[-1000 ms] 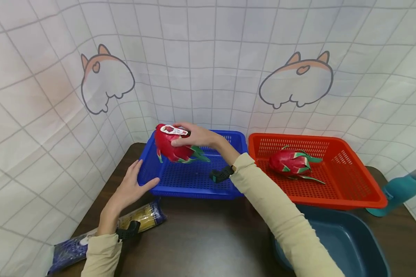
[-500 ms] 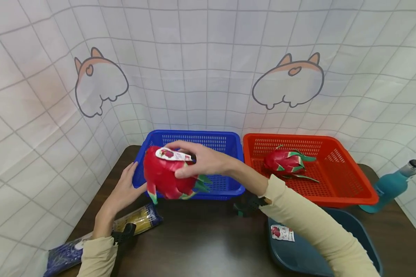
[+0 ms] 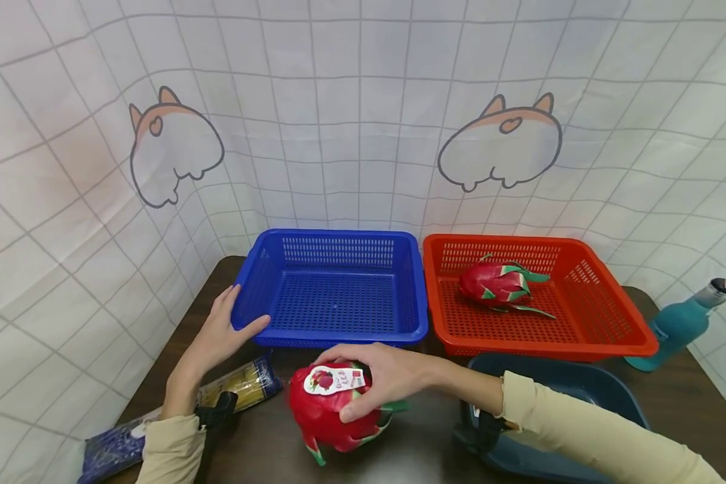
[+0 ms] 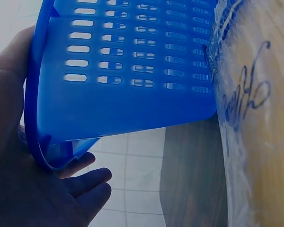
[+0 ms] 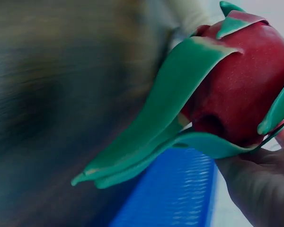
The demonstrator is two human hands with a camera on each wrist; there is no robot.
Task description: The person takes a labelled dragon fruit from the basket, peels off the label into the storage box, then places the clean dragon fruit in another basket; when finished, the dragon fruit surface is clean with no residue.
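My right hand (image 3: 393,373) grips a red dragon fruit (image 3: 320,420) from above, over the dark table in front of the blue basket (image 3: 339,306). A white label (image 3: 334,380) shows on its top. In the right wrist view, long green leaf tips (image 5: 146,127) trail from the fruit. My left hand (image 3: 218,336) rests on the front left corner of the blue basket, fingers along its left side and thumb at the front rim. The left wrist view shows the rim against the palm, the fingers extended loosely past it. A second dragon fruit (image 3: 490,282) lies in the red basket (image 3: 581,323).
Beside the red basket, at the right, stands a turquoise bottle (image 3: 680,329). A dark blue tub (image 3: 617,396) sits in front of that basket, partly under my right sleeve. A plastic-wrapped pack (image 3: 248,384) of long yellow contents lies beneath my left forearm.
My right hand has lifted the dragon fruit out from over the blue basket and brought it nearer, down over the table in front. The left hand has stayed at the basket's corner.
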